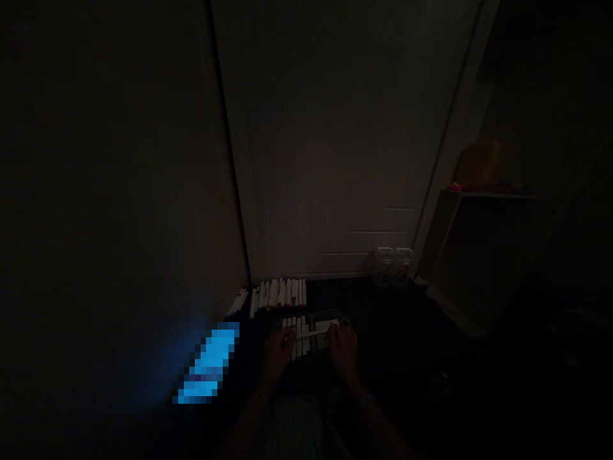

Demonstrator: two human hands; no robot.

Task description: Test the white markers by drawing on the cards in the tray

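Observation:
In the dim light, my left hand (280, 351) and my right hand (343, 345) hold a slim white marker (311, 333) between them, one at each end. The fingers of both hands are closed on it. Under it lie several white markers (299, 348) side by side, partly covered by my left hand. A clear open case (328, 314) with a white piece inside sits beneath my right hand, its details lost in the dark.
Several white markers (280, 292) stand in a row along the wall, with a few more (237, 301) in the left corner. A bright blue pixelated screen (208, 367) glows at left. Two clear containers (393, 267) stand at the back right, near a cabinet (453, 255).

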